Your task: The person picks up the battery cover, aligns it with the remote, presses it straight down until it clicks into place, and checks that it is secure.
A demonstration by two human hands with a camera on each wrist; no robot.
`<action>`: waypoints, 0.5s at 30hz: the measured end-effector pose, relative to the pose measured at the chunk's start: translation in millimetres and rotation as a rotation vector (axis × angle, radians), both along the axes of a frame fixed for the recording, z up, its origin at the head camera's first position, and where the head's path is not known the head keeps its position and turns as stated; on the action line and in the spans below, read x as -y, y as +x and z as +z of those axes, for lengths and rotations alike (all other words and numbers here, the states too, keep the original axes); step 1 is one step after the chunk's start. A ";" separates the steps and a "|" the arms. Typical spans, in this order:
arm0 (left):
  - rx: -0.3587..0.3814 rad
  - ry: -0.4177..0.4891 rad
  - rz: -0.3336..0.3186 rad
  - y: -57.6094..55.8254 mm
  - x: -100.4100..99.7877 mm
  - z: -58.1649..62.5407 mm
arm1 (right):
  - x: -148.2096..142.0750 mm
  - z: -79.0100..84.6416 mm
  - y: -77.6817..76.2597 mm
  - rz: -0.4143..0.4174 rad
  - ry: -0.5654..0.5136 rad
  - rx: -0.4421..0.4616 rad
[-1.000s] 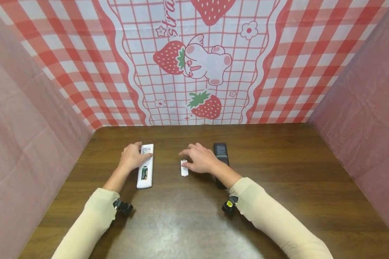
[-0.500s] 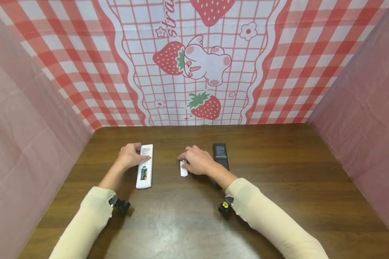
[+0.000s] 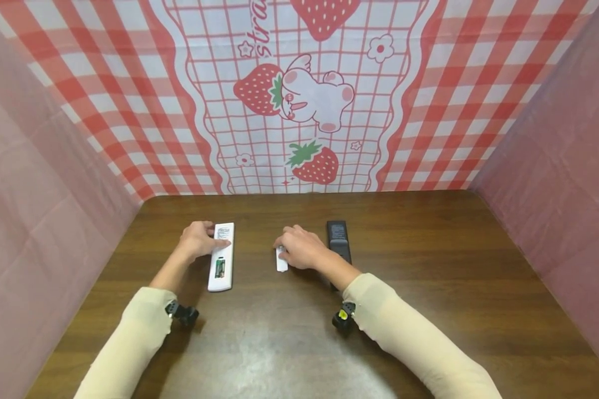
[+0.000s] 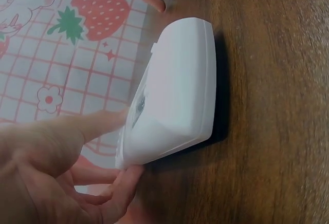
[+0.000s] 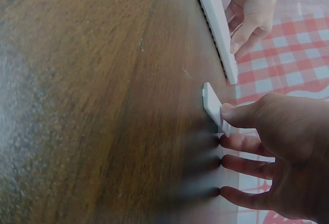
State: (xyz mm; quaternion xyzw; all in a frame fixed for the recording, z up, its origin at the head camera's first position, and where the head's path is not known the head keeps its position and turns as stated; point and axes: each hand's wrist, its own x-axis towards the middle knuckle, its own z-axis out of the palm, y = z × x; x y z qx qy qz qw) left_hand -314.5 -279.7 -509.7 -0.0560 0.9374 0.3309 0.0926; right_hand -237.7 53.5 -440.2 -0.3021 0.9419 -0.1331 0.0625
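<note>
On the left of the table lies a white remote control (image 3: 222,282), back side up. Batteries (image 3: 220,269) show in its open compartment. My left hand (image 3: 197,239) holds the remote by its far part, thumb across the back and fingers along the left side. To the right, my right hand (image 3: 301,247) pinches a small white battery cover (image 3: 282,262) between thumb and fingers. In the right wrist view the thumb lies on top of the cover (image 5: 212,103), and the fingertips reach down to the table beside it.
A black remote control (image 3: 338,235) lies back side up, partly hidden behind my right wrist. The brown wooden table (image 3: 259,343) meets a checked strawberry cloth (image 3: 429,111) at the back. Pink cloth walls (image 3: 559,166) stand at both sides.
My right hand's fingers have closed on the battery cover. My left thumb has shifted slightly down the white remote. The black remote has not moved on the table.
</note>
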 end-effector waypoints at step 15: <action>0.019 0.048 0.013 3.1 -1.9 1.0 | 0.7 1.9 -2.1 0.005 0.008 0.013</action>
